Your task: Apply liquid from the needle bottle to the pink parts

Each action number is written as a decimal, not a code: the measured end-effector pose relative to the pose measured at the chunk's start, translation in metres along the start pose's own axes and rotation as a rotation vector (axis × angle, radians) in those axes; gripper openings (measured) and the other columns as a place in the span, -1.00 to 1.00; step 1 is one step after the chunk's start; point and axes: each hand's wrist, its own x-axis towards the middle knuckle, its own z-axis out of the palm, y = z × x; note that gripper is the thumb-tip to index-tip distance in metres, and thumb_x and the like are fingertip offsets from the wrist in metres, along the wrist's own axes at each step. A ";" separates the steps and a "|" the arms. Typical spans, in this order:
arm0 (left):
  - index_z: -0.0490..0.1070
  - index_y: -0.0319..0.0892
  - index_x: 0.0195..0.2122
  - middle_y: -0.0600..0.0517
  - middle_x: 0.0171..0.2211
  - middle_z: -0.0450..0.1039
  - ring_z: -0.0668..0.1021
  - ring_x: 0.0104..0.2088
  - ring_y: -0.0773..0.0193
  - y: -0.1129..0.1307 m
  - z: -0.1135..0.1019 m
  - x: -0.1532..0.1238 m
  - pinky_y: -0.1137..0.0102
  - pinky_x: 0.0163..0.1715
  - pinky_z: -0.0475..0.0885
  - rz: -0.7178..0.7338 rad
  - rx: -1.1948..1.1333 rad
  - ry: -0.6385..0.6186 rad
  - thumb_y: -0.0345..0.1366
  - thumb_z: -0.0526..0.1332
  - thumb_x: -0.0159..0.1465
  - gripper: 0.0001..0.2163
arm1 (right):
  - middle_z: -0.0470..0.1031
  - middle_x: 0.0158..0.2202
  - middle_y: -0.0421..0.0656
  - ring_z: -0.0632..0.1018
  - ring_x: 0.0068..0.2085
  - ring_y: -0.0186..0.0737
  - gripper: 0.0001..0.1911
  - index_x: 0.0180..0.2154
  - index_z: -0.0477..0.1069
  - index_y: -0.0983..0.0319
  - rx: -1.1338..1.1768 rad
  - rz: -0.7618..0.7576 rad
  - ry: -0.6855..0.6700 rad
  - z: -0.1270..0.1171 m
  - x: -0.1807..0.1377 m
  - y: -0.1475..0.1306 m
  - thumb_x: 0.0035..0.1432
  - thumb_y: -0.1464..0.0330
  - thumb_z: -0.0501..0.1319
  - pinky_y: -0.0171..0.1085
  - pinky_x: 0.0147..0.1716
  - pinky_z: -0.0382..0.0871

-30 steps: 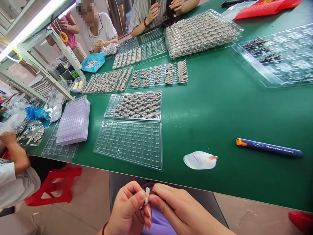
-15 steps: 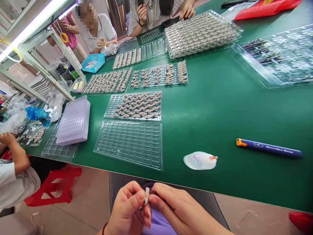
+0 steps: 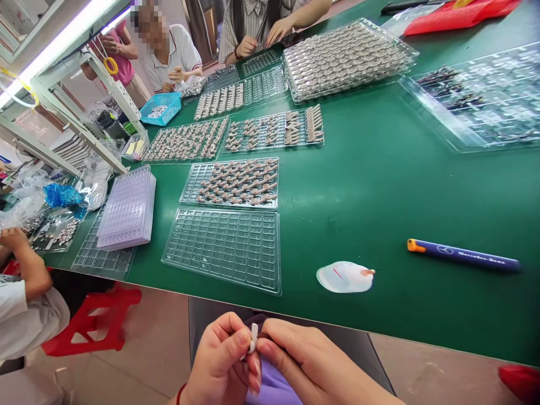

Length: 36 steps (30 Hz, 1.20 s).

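Over my lap, just in front of the table edge, my left hand (image 3: 225, 357) pinches a small white plastic piece (image 3: 253, 337) between thumb and fingers. Its narrow tip points upward. Pressed close beside it, my right hand (image 3: 297, 351) has its thumb and forefinger closed on something small and dark, mostly hidden by the fingers. On the table ahead lies a clear tray of small cells (image 3: 228, 247) with nothing in them. Beyond it, another clear tray (image 3: 196, 183) bears rows of small beige-brown parts (image 3: 240, 180).
A whitish flat pad (image 3: 343, 277) and a dark blue Mercedes-Benz tube (image 3: 468, 256) lie to the right. Stacked trays (image 3: 126, 208) stand left. Part-filled trays (image 3: 274, 129), a tall tray stack (image 3: 350, 56) and a blue basket (image 3: 162, 109) sit farther back. Co-workers sit across and at left.
My hands and the white piece stay almost in place. Across the table, the co-worker in the striped shirt has lowered both hands and brought them closer together.
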 end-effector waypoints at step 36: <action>0.28 -0.24 -0.49 0.11 -0.67 0.42 0.38 -0.75 0.54 0.001 0.001 -0.001 0.69 -0.75 0.18 -0.010 0.004 -0.019 -0.18 0.44 0.12 -0.66 | 0.43 -0.46 -0.20 0.43 -0.43 -0.35 -0.50 -0.47 0.26 0.18 -0.016 0.021 0.062 0.001 -0.001 -0.001 0.40 0.08 -0.16 -0.36 -0.39 0.25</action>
